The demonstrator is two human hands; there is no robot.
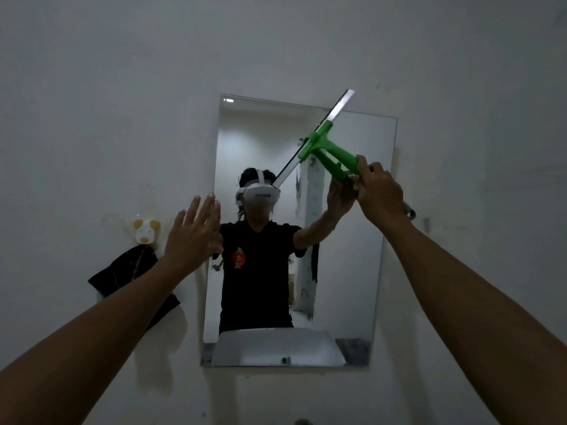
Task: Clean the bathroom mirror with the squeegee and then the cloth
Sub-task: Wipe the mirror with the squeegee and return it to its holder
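Right hand grips green squeegee handle, blade tilted across mirror upper right; left hand flat-fingered, empty, at left edge; risk: uneven blade contact may leave streaks.

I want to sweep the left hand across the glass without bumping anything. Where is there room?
Free glass lies along the mirror below the right hand and squeegee. The upper right is crowded by both. The left hand is at the mirror's left edge, beside the dark cloth.
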